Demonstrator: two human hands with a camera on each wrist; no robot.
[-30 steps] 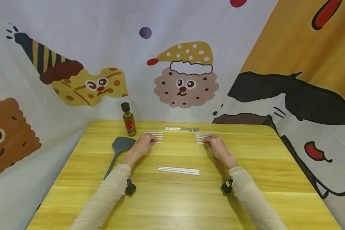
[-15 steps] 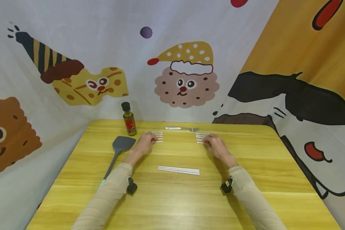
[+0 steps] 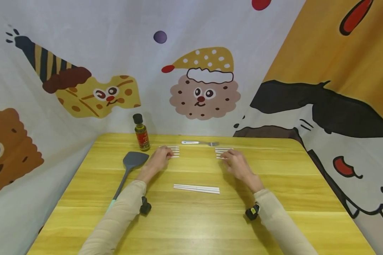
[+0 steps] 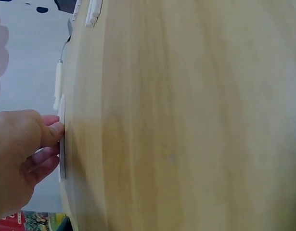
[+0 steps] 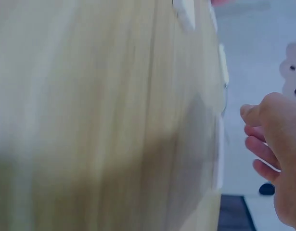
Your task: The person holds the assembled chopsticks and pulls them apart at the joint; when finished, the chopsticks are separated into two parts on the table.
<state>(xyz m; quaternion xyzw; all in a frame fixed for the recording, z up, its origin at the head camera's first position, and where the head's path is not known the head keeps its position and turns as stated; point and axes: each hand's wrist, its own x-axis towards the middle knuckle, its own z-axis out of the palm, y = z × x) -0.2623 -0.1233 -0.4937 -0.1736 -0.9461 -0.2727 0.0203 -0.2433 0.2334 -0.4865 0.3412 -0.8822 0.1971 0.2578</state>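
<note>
In the head view, several thin white sticks (image 3: 175, 152) lie in a row at the far left of centre, with my left hand (image 3: 159, 158) over the nearest. The left wrist view shows thumb and fingers pinching that white stick (image 4: 62, 156) by its middle. A matching row of white sticks (image 3: 220, 152) lies to the right, partly hidden by my right hand (image 3: 238, 164). In the right wrist view, this hand's thumb and fingers are loosely bent, apart from the near stick (image 5: 218, 154), holding nothing. Closer to me, several white sticks (image 3: 196, 188) lie together.
A fork (image 3: 200, 143) with a white handle lies near the table's far edge. Left of my left hand are a dark-capped bottle (image 3: 142, 136) and a grey spatula (image 3: 134, 161), its handle partly under my sleeve. A printed curtain (image 3: 127, 32) hangs behind the wooden table (image 3: 194, 226).
The near stick at my left hand has shifted slightly away from me, toward the others in its row. My right hand has come off its near stick and drawn back a little.
</note>
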